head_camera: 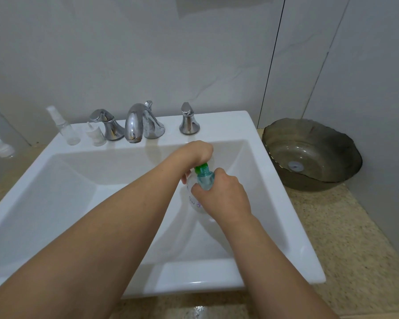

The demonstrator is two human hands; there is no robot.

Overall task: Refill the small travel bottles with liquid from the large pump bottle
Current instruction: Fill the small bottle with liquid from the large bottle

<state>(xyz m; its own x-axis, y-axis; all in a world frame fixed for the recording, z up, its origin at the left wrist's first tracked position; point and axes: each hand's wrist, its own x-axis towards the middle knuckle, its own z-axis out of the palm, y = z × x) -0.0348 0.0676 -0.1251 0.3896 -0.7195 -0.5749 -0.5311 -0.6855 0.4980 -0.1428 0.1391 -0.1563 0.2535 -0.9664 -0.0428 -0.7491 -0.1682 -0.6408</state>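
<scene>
White porcelain sink (258,125) takes most of your room: you hold the pump bottle (197,201) over its basin toward 3 o'clock, right hand (224,195) wrapped round the body, left hand (197,153) curled on the green collar (202,168). I judge refilling is not begun: a spray bottle (66,128) at 10 o'clock looks empty. Basin walls crowd you; the left basin is open.
</scene>
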